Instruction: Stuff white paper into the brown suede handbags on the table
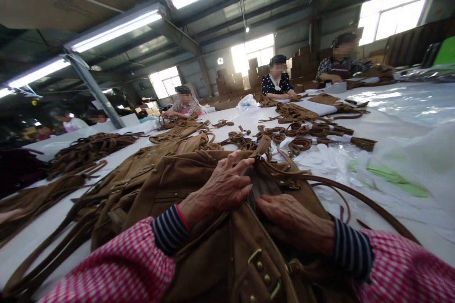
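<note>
through the head camera i see a brown bag [204,265] lying close in on the white table [229,114], its zip [268,238] parted between the hands. the left hand [223,184] rests over the bag's edge, fingers bent and slightly apart; i cannot tell whether they pinch it. the right hand [296,222] is at the opening, fingertips hidden, so i cannot tell what they hold. bundled straps [300,146] lie beyond, near a co-worker in a dotted top [273,84]
</note>
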Motion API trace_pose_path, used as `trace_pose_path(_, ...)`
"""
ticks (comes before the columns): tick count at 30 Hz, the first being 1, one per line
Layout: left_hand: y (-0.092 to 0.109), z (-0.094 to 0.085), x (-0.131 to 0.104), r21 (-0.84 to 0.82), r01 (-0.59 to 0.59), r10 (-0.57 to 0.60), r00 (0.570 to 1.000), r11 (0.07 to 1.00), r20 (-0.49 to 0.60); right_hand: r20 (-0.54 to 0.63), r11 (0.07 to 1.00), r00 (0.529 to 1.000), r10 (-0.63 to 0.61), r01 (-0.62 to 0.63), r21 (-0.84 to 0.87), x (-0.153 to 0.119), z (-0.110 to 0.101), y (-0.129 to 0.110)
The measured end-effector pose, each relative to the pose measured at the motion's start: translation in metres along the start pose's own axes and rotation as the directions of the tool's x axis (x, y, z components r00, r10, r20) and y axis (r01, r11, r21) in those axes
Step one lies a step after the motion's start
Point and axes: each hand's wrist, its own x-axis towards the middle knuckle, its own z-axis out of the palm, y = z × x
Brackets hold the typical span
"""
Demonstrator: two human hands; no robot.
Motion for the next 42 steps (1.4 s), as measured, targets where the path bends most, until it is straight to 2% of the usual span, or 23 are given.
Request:
trace_pose_path(4,0.0,0.01,-0.011,-0.206,0.061,-0.062,0.998,0.977,0.002,-0.004,0.996,0.996,-0.086,0.086,-0.016,0.0,0.002,0.0)
trace_pose_path(7,0.0,0.008,-0.012,-0.273,0.074,-0.073,0.997,0.959,0.014,-0.012,0.991,0.991,-0.13,0.13,-0.039,0.001,0.002,0.004)
trace_pose_path(9,0.0,0.007,-0.009,-0.297,0.094,-0.086,0.995,0.95,0.04,-0.036,0.994,0.995,-0.098,0.096,-0.047,0.005,0.003,0.009)
trace_pose_path(11,-0.001,0.007,-0.006,-0.305,0.123,-0.109,0.992,0.945,0.063,-0.066,0.999,0.998,-0.013,0.01,-0.052,0.012,0.003,0.015)
trace_pose_path(15,0.001,0.005,0.004,-0.241,0.19,-0.172,0.981,0.952,0.093,-0.17,0.988,0.979,0.112,-0.128,-0.088,0.035,0.006,0.022)
trace_pose_path(19,0.01,-0.016,0.02,-0.072,0.279,-0.265,0.951,0.958,0.158,-0.281,0.964,0.946,0.16,-0.211,-0.16,0.042,0.005,0.021)
trace_pose_path(22,0.02,-0.037,0.035,0.021,0.231,-0.231,0.963,0.973,0.138,-0.394,0.947,0.908,0.141,-0.24,-0.215,0.032,-0.003,0.019)
trace_pose_path(24,0.023,-0.04,0.041,0.075,0.162,-0.168,0.982,0.984,0.081,-0.458,0.932,0.883,0.102,-0.246,-0.266,0.023,-0.009,0.019)
trace_pose_path(26,0.021,-0.032,0.043,0.101,0.094,-0.096,0.995,0.99,0.011,-0.49,0.915,0.869,0.067,-0.249,-0.317,0.017,-0.011,0.022)
trace_pose_path(28,0.015,-0.015,0.043,0.068,0.055,-0.054,0.998,0.996,-0.022,-0.478,0.906,0.876,0.062,-0.251,-0.341,0.016,-0.009,0.027)
trace_pose_path(32,0.002,0.016,0.041,-0.172,0.114,-0.101,0.991,0.978,0.083,-0.409,0.916,0.905,0.114,-0.256,-0.31,0.024,0.004,0.039)
trace_pose_path(35,-0.004,0.023,0.046,-0.271,0.169,-0.141,0.983,0.948,0.12,-0.4,0.926,0.907,0.132,-0.257,-0.277,0.03,0.009,0.045)
trace_pose_path(38,-0.01,0.03,0.054,-0.353,0.157,-0.117,0.984,0.922,0.131,-0.394,0.924,0.91,0.13,-0.255,-0.285,0.03,0.008,0.048)
trace_pose_path(42,-0.02,0.047,0.058,-0.54,0.156,-0.108,0.987,0.827,0.121,-0.353,0.92,0.932,0.086,-0.21,-0.331,0.029,0.007,0.047)
